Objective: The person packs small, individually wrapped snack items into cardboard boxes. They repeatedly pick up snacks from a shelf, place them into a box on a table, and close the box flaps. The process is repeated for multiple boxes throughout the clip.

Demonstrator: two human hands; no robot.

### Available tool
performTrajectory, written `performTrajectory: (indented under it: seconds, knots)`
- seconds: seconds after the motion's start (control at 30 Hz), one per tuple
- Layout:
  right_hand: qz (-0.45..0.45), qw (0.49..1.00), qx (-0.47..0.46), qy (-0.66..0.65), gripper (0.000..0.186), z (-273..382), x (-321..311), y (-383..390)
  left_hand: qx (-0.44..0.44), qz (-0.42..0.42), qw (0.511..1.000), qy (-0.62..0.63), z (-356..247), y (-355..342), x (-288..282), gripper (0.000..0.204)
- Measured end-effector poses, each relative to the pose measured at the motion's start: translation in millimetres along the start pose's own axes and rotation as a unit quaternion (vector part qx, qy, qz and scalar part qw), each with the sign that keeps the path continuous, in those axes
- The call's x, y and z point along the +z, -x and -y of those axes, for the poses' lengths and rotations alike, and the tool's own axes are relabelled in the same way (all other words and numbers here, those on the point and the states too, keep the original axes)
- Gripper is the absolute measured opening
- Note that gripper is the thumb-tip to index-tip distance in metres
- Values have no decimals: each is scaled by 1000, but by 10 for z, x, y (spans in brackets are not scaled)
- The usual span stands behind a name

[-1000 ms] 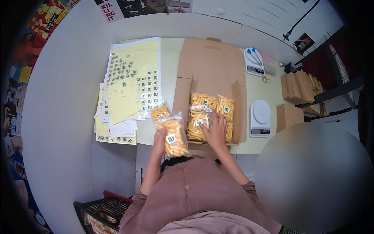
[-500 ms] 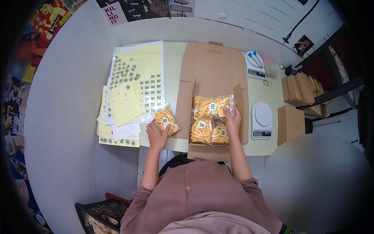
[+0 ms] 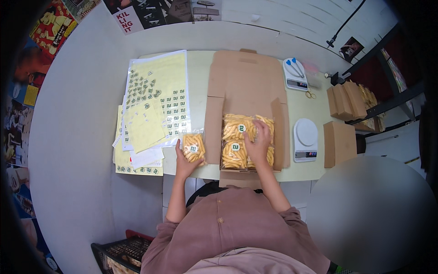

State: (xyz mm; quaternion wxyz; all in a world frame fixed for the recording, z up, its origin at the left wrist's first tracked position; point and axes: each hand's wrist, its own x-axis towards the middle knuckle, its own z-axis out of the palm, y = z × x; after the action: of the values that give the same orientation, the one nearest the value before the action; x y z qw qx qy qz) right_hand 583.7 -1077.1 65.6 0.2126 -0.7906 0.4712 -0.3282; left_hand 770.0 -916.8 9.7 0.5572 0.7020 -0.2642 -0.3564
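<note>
A clear bag of yellow stick-shaped snacks point(image 3: 197, 140), with a round sticker on its front, is gripped by my left hand point(image 3: 184, 165) beside the box. In front of me lies an open cardboard box point(image 3: 246, 86), its lid folded back. Several similar bags fill it: a far bag point(image 3: 232, 129), a near-left bag point(image 3: 234, 157) and a near-right bag partly covered by my hand. My right hand point(image 3: 259, 145) rests on these bags with fingers apart, touching the far one.
Yellow sticker sheets point(image 3: 171, 68) and loose stickers spread over the table's left side. Two white scales, one far point(image 3: 295, 73) and one near point(image 3: 305, 139), stand right of the box, with scissors point(image 3: 310, 94) between. Brown boxes point(image 3: 340, 144) stand farther right. A black crate point(image 3: 121, 251) sits low at left.
My right hand has moved left from the far bag's right end onto its middle. That bag now lies flatter within the box. The bag in my left hand has turned more upright.
</note>
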Motion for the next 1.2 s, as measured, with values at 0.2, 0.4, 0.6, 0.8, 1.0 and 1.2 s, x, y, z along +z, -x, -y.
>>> performTrajectory:
  seconds: [0.2, 0.4, 0.6, 0.8, 1.0, 1.2]
  knots:
    - [198, 960, -114, -163, 51, 712, -67, 94, -35, 225, 973, 27, -402, 291, -412, 101]
    - [500, 789, 75, -349, 56, 584, -54, 37, -28, 331, 943, -21, -1008, 320, -406, 97]
    - [544, 783, 30, -299, 45, 362, -473, 91, 22, 402, 915, -10, -1080, 239, -159, 90]
    - [66, 777, 297, -551, 37, -203, -603, 307, 255, 187, 945, -81, -1023, -50, 555, 72]
    - [-171, 637, 435, -613, 34, -512, -67, 416, 381, 230, 784, -432, -714, -232, 1225, 73]
    - [0, 726, 386, -569, 21, -39, -449, 740, 355, 241, 768, -474, -644, -274, 1221, 77]
